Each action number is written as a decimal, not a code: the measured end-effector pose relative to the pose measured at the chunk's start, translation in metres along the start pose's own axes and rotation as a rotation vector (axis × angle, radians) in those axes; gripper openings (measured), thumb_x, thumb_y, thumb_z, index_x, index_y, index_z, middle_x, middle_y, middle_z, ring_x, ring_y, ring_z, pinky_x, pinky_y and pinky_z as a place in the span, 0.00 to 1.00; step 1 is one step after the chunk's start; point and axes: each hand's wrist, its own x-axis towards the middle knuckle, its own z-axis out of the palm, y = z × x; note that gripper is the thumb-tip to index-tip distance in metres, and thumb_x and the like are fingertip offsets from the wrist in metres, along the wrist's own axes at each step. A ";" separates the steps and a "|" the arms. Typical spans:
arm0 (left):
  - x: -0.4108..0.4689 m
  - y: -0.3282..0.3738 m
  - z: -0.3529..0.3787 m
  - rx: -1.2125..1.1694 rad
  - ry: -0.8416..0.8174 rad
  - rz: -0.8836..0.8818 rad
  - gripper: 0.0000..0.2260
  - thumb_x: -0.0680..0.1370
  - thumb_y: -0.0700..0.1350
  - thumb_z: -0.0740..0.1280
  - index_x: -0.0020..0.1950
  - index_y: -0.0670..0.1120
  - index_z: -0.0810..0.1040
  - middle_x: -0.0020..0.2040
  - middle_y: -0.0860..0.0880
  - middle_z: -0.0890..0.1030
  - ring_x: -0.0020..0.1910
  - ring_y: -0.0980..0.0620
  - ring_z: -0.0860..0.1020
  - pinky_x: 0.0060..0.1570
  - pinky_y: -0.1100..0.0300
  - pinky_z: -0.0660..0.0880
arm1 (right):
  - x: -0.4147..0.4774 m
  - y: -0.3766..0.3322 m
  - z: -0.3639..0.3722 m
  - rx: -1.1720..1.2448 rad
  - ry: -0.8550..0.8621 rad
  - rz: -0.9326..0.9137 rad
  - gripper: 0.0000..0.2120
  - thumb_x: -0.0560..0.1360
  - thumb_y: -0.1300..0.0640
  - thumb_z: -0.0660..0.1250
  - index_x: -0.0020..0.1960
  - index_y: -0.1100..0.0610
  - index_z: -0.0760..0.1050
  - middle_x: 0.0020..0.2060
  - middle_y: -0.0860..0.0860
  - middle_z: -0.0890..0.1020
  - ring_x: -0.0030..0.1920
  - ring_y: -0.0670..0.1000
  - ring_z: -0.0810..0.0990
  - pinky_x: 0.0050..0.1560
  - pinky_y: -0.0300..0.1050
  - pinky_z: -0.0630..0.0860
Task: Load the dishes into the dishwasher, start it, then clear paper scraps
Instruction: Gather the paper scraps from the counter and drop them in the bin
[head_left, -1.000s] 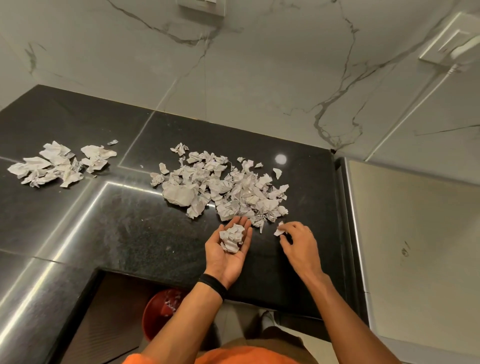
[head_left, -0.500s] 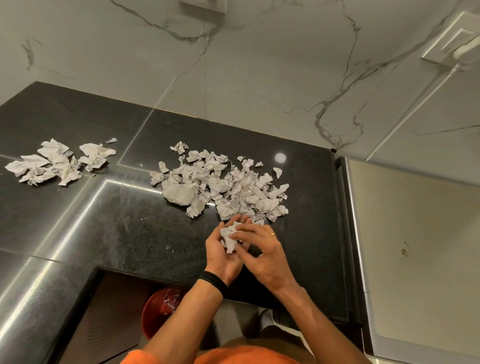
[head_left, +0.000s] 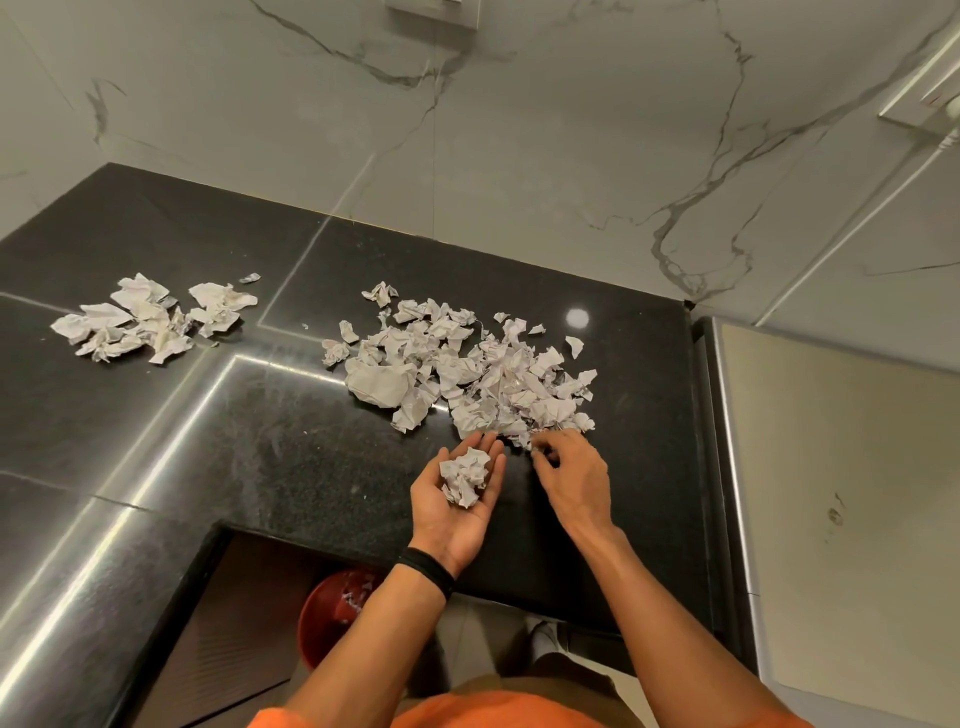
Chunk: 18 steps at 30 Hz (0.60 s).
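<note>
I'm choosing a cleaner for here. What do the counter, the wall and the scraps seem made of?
Counter: likely polished black granite, finely speckled, mirroring light streaks. Wall: glossy white marble or marble-look tile, grey veins, thin joints; can't tell which. Scraps: thin matte paper, crumpled with torn edges.

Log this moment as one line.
phase: paper clearing | left hand: palm up, carrying scrap wad | right hand: at large pile near edge

Our glossy black speckled granite countertop (head_left: 260, 467), white grey-veined marble wall (head_left: 519, 156) behind it, white plastic socket plate (head_left: 431, 10) up top.
</note>
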 end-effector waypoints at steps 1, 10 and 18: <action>0.000 0.001 -0.002 -0.006 0.006 0.003 0.20 0.85 0.48 0.57 0.66 0.35 0.77 0.65 0.36 0.80 0.65 0.40 0.79 0.66 0.47 0.75 | -0.002 0.001 -0.003 0.028 0.020 0.017 0.07 0.78 0.54 0.70 0.55 0.49 0.83 0.49 0.42 0.82 0.49 0.44 0.80 0.49 0.39 0.74; 0.000 -0.002 -0.003 -0.004 0.035 -0.006 0.19 0.85 0.48 0.57 0.67 0.35 0.77 0.64 0.37 0.81 0.63 0.40 0.80 0.65 0.47 0.75 | -0.015 0.011 -0.010 0.098 0.040 0.100 0.13 0.76 0.49 0.74 0.59 0.45 0.80 0.49 0.40 0.81 0.46 0.39 0.80 0.50 0.41 0.80; -0.001 -0.003 -0.001 0.014 0.034 -0.009 0.19 0.85 0.48 0.58 0.66 0.36 0.77 0.63 0.36 0.82 0.63 0.39 0.80 0.64 0.47 0.75 | 0.005 0.005 0.003 -0.125 -0.014 -0.083 0.11 0.81 0.50 0.67 0.61 0.51 0.82 0.52 0.46 0.81 0.54 0.48 0.78 0.53 0.45 0.77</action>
